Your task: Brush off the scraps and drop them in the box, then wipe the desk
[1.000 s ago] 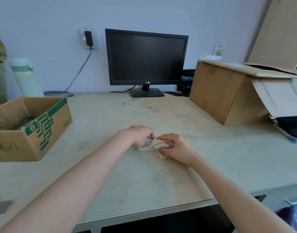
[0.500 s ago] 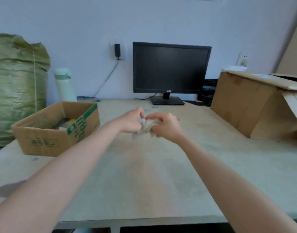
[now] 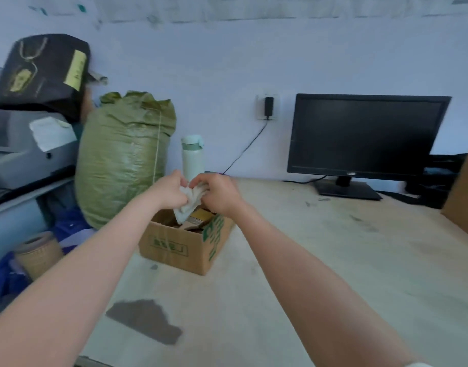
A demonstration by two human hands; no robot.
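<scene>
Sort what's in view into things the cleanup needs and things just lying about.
In use: cloth gripped by left hand and right hand above the cardboard box; desk.
Lying about: monitor, pale green bottle, green sack, charger, dark paper bag.

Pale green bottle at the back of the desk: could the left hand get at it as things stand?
Probably yes: the bottle stands just beyond the left hand, nothing between them, but that hand pinches the cloth over the box.
</scene>
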